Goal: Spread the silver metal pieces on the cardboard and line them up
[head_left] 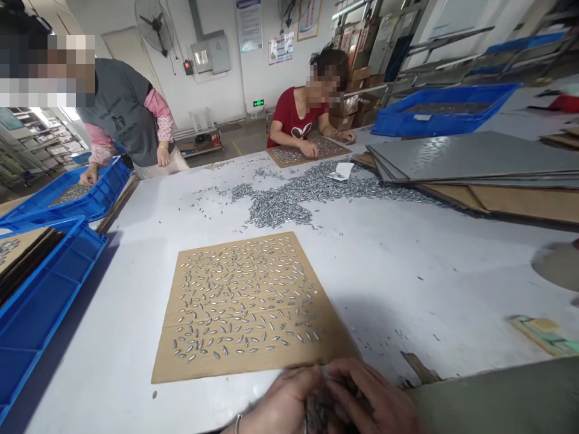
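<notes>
My left hand and my right hand are cupped together at the near table edge, fingers curled round a clump of small metal pieces. Just beyond them lies a brown cardboard sheet with several small silver metal pieces spread over it. Farther back a large loose pile of the same metal pieces is strewn across the white table.
Blue plastic trays stand at the left and far right. Grey sheets and cardboard are stacked at the right. A person in red works at another cardboard sheet across the table; another person bends over a blue tray at the left.
</notes>
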Tool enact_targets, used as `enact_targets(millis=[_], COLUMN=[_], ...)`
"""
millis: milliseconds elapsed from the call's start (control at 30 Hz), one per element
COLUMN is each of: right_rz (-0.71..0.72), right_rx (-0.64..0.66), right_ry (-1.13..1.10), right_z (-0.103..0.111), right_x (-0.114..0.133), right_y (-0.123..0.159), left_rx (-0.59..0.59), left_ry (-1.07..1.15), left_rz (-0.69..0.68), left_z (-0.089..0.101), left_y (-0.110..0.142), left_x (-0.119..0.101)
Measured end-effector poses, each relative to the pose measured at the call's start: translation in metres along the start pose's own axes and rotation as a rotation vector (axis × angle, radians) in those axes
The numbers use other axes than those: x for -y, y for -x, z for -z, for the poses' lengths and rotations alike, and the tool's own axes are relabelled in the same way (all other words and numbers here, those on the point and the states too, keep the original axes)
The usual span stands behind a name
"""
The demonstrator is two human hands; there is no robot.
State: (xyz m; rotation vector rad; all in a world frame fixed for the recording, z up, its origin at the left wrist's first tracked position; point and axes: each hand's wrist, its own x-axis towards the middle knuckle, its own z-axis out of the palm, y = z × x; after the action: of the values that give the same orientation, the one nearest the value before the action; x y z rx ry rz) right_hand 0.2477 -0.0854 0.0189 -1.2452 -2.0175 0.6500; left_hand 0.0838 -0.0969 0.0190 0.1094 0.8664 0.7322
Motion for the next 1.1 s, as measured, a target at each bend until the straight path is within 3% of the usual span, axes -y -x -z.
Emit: enact_targets(millis=[167,367,500,633,833,1100], right_rz=[0.022,0.088,0.088,0.006,-0.004,-0.116], right_rx=[0.002,-0.008,0.025,0.017,0.117,0.112], right_ry=[-0.062,-0.146,-0.154,-0.019,0.253,0.395], right_z=[-0.001,-0.014,-0.021,-0.018,-0.032,-0.065], right_x=[-0.002,0.010,0.007,-0.009,-0.022,-0.018], right_y=[-0.007,-0.016,-0.025,-0.055,-0.104,-0.107], left_rx=[0.046,0.061,-0.006,-0.060,0.010,-0.026], left_ry=[-0.180,-0.153,-0.119,-0.101,-0.116,-0.148], left_rz=[-0.129,-0.183,-0.208,-0.162,-0.179,-0.191], left_z=[0.001,0.004,0.010,0.013,0.022,0.032], left_y=[0.017,0.032,0.035,0.038,0.042,0.042], left_x=[-0.013,-0.026,-0.028,-0.030,-0.030,-0.032])
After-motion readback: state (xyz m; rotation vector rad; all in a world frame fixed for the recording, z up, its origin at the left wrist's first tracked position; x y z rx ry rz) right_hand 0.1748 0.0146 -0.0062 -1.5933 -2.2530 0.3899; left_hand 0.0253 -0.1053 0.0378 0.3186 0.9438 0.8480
